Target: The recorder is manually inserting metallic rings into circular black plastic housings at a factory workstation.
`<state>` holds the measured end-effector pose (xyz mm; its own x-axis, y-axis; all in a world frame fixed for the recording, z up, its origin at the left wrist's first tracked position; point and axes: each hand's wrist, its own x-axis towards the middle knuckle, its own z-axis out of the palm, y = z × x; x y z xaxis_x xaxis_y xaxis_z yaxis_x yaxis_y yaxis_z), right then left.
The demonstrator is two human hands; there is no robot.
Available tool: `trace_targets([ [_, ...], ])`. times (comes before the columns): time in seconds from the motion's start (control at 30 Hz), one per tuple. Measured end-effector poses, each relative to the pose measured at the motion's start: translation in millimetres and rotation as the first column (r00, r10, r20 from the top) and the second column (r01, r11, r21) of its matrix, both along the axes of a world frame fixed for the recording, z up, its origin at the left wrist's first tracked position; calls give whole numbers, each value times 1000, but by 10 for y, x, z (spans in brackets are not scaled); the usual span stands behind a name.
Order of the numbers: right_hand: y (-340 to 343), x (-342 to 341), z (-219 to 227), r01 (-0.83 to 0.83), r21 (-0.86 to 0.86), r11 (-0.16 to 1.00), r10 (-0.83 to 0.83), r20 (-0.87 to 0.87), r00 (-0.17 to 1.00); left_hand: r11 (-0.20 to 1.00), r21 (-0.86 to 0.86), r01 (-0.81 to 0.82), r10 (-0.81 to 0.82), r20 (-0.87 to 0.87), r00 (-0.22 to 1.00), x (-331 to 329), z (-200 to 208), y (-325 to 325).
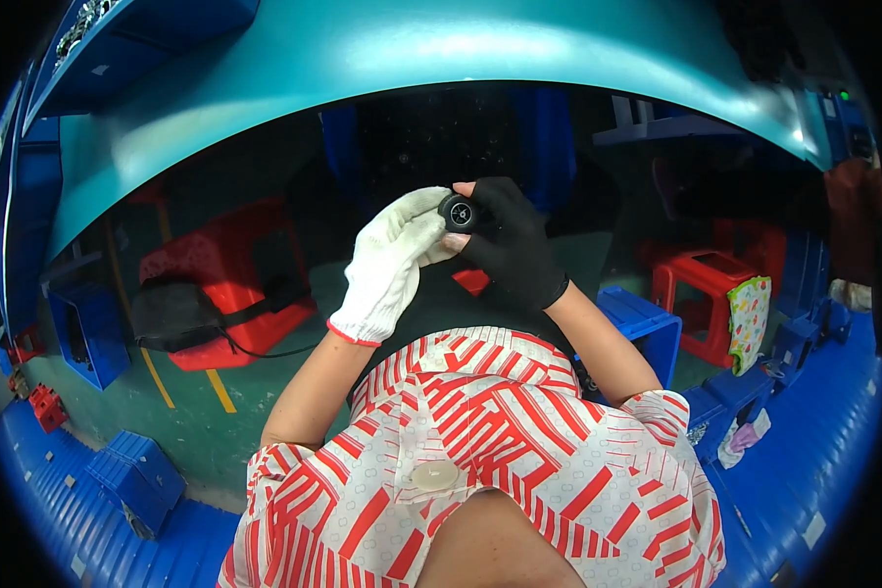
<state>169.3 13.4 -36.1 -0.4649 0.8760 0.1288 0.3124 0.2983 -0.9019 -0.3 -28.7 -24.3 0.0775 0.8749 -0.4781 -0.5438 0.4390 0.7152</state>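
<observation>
Between my two hands is a small black toy wheel (460,213) with a pale spoked hub, its round face turned up toward me. My left hand (394,250), in a white knit glove with a red cuff, pinches it from the left side. On the other side, my right hand (512,235) wears a black glove with bare fingertips. Its thumb and a finger grip the rim of the wheel. Both hands are closed and held over my lap, just short of the table edge. The undersides of the fingers are hidden.
A teal table (441,44) curves across the far side, with a blue bin (137,44) at its left end. Red stools (220,265) stand left and right, the left one bearing a black bag (174,314). Close by my right arm is a blue crate (647,328).
</observation>
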Motion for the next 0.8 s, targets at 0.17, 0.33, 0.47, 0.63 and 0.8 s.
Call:
trace_targets([
  [0.17,-44,-13,12,9,24,1000,-11,94,995,999,-47,8,-12,-69,998,73,14,-16],
  [0.33,-12,-26,24,-44,49,998,36,169,985,999,-20,42,-45,-172,984,24,3,46],
  [0.47,21,55,-66,-92,-15,996,93,49,994,996,24,90,-85,-168,982,-2,19,54],
  [0.63,19,28,-69,-87,-105,991,88,10,996,996,8,87,-86,-110,990,-22,-166,42],
  [0.8,179,34,53,18,133,991,-49,240,970,998,44,44,-30,-278,960,-61,-30,123],
])
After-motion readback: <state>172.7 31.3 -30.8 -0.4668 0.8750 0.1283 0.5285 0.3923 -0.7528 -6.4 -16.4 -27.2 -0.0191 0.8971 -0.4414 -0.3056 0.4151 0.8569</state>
